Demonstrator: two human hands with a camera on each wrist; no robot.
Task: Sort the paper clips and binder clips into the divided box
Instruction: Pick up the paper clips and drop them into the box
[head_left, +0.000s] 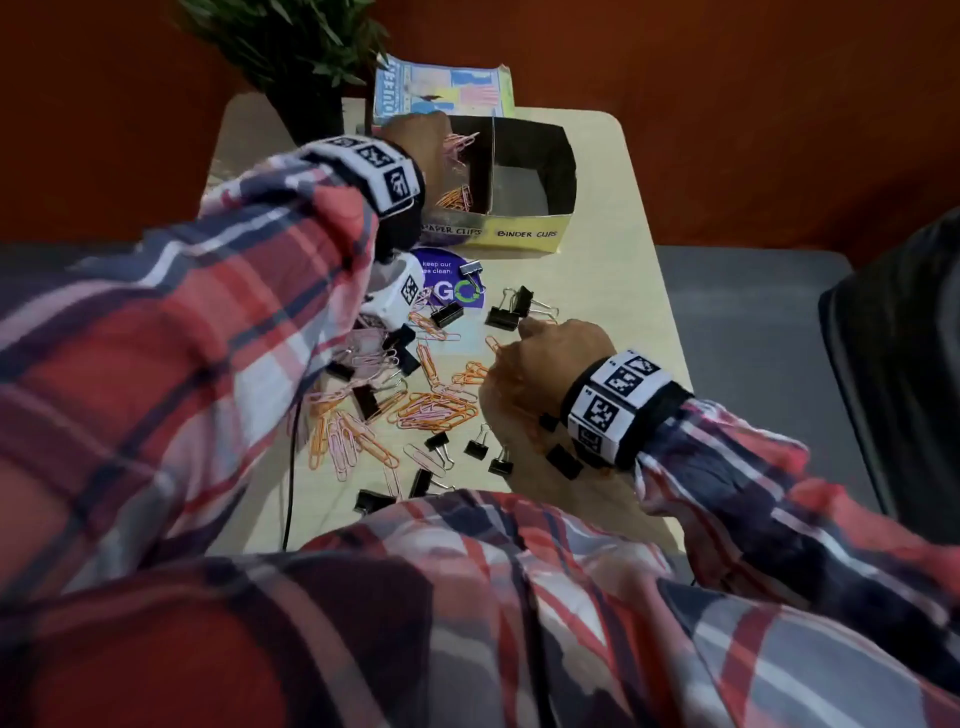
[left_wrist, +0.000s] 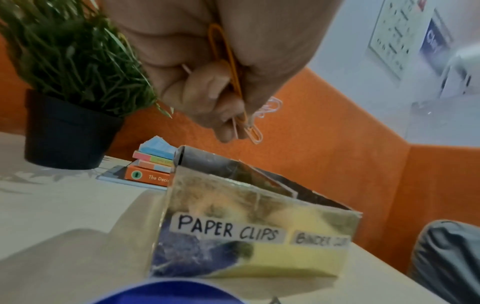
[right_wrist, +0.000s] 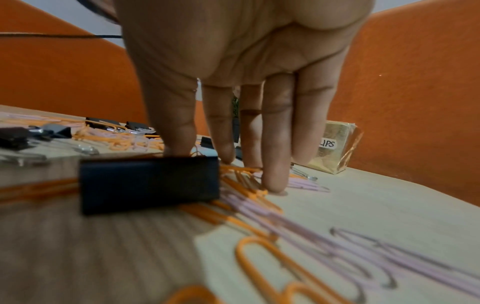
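Head view: a pale, matte table (head_left: 618, 291) with rounded corners stands against an orange wall; a potted plant (head_left: 291, 57) and a stack of books (head_left: 441, 91) sit at its far edge. The divided box (head_left: 524, 234), cardboard with dark inner walls and a yellow front, carries handwritten labels "PAPER CLIPS" and "BINDER CLIPS". The left hand (left_wrist: 207, 67) hangs above the paper-clip compartment, fingers curled around a bunch of held paper clips (left_wrist: 233, 82) of orange and pink wire. The right hand (right_wrist: 233, 82) has straight fingers, tips pressing down on the table among loose paper clips (head_left: 436, 405). Black binder clips (head_left: 501, 317) with wire handles lie scattered nearby.
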